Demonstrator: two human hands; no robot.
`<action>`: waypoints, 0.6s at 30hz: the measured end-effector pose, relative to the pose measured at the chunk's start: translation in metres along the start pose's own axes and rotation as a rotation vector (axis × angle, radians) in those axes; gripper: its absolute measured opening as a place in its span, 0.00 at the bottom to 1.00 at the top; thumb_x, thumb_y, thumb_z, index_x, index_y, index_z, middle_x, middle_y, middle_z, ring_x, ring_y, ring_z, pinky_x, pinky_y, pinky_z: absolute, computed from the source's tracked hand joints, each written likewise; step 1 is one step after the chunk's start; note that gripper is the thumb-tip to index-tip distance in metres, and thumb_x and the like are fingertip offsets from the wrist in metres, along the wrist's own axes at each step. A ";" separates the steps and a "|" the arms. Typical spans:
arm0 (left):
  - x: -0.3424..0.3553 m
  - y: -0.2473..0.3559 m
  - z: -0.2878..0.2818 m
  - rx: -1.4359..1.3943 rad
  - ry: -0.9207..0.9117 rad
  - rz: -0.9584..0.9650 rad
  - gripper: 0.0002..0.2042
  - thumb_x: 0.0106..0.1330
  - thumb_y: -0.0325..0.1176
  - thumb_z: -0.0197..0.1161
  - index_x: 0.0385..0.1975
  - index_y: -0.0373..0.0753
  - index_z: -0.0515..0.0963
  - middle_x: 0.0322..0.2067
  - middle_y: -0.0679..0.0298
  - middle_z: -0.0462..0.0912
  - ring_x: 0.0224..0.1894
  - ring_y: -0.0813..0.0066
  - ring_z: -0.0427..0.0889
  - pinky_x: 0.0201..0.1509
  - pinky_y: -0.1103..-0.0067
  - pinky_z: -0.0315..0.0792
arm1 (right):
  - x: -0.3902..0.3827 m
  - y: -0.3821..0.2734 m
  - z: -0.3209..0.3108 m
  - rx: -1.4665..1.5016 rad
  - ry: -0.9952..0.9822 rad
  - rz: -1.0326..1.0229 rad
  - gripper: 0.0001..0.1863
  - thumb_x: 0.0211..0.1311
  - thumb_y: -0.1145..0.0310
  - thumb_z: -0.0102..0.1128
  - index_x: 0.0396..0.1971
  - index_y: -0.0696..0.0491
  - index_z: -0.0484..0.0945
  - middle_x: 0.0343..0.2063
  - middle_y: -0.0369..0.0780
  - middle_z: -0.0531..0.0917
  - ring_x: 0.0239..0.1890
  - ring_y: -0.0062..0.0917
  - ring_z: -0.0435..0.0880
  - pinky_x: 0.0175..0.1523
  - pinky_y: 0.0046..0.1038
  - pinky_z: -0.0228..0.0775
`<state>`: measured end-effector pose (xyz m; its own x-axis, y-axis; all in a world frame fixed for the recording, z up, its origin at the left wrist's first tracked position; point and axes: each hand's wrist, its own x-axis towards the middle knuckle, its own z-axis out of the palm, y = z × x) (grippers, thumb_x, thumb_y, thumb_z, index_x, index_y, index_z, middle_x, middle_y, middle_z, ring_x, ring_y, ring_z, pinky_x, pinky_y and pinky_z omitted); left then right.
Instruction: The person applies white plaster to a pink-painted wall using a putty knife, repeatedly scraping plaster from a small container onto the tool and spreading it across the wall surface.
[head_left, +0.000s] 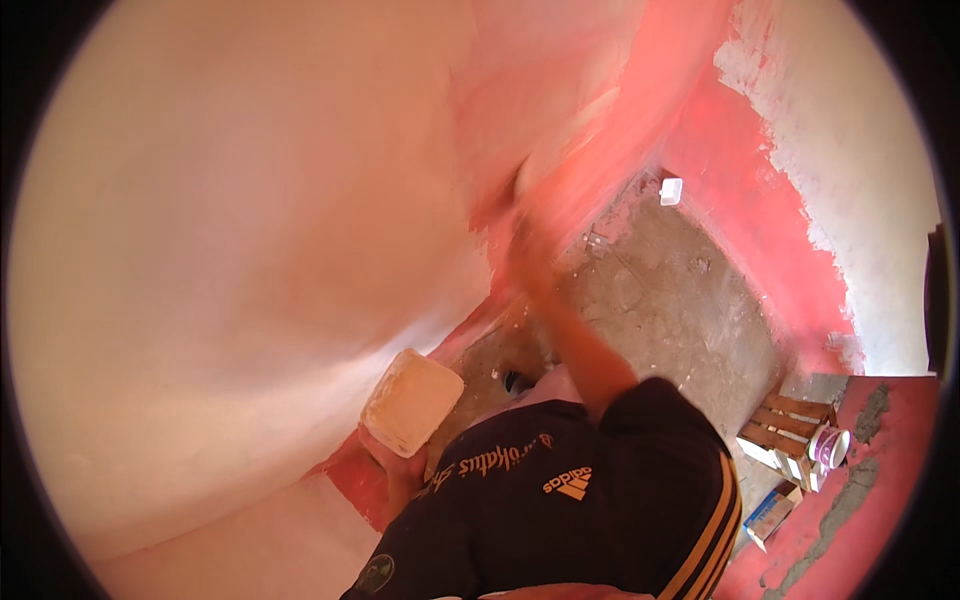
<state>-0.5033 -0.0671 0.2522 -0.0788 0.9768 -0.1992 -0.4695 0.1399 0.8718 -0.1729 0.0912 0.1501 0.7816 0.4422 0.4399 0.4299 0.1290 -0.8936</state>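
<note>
My left hand [390, 457] is closed round the lower edge of a pale plastic tub [418, 395], whose whitish, smeared surface faces up. It is held close to the wall, left of my body. My right arm reaches forward to the wall [590, 125], where red paint borders a smoother, pale coating. Motion smears my right hand [524, 245], so its fingers cannot be made out. Just beyond it, a blurred dark edge and a reddish flat patch show against the wall; whether the hand holds a tool there is unclear.
Bare concrete floor [690, 290] lies ahead and to the right. A small white container [671, 191] stands by the far corner. At the right are a wooden crate [775, 425], a white and purple bucket [829, 447] and a blue-and-white box [772, 515], beside a red wall with grey patches.
</note>
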 end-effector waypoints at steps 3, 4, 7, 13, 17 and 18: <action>0.011 -0.006 -0.015 0.291 -0.141 0.094 0.26 0.55 0.29 0.77 0.52 0.31 0.73 0.47 0.61 0.80 0.49 0.76 0.78 0.48 0.73 0.75 | -0.082 -0.024 -0.013 0.107 -0.125 0.029 0.18 0.77 0.61 0.46 0.46 0.60 0.79 0.33 0.50 0.83 0.36 0.32 0.82 0.41 0.38 0.71; 0.011 -0.009 -0.023 0.373 -0.175 0.116 0.25 0.54 0.29 0.77 0.51 0.31 0.73 0.46 0.62 0.81 0.47 0.77 0.79 0.47 0.74 0.76 | -0.068 -0.012 -0.020 0.098 -0.070 0.049 0.19 0.77 0.60 0.46 0.46 0.60 0.79 0.33 0.50 0.83 0.36 0.32 0.82 0.41 0.38 0.72; 0.008 -0.010 -0.015 0.250 -0.077 0.110 0.23 0.53 0.27 0.77 0.48 0.32 0.76 0.40 0.65 0.82 0.41 0.79 0.79 0.41 0.78 0.75 | 0.064 0.011 -0.047 -0.019 0.203 0.148 0.22 0.79 0.56 0.44 0.48 0.61 0.79 0.35 0.49 0.84 0.37 0.33 0.82 0.44 0.38 0.72; 0.020 -0.009 -0.027 -0.296 -0.095 -0.275 0.23 0.72 0.45 0.60 0.58 0.37 0.70 0.54 0.61 0.77 0.52 0.73 0.78 0.52 0.73 0.77 | 0.224 0.065 -0.058 0.081 0.325 -0.089 0.17 0.74 0.64 0.52 0.36 0.65 0.79 0.24 0.46 0.79 0.30 0.29 0.78 0.37 0.34 0.70; 0.015 -0.023 -0.048 -0.125 -0.105 -0.172 0.30 0.77 0.58 0.36 0.64 0.39 0.66 0.61 0.60 0.74 0.60 0.65 0.75 0.61 0.66 0.74 | 0.012 -0.012 0.003 -0.045 0.065 -0.091 0.15 0.74 0.64 0.50 0.43 0.59 0.81 0.33 0.50 0.82 0.39 0.39 0.81 0.46 0.43 0.69; 0.017 -0.024 -0.058 -0.050 -0.140 -0.147 0.32 0.77 0.59 0.35 0.64 0.39 0.67 0.61 0.60 0.75 0.61 0.63 0.75 0.63 0.66 0.73 | -0.029 -0.021 0.004 0.032 0.003 -0.105 0.16 0.74 0.62 0.50 0.46 0.57 0.82 0.36 0.49 0.82 0.43 0.40 0.80 0.51 0.45 0.68</action>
<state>-0.5445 -0.0634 0.2014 0.1149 0.9598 -0.2560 -0.5105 0.2782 0.8136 -0.2062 0.0791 0.1560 0.7345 0.4222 0.5313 0.4949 0.2025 -0.8450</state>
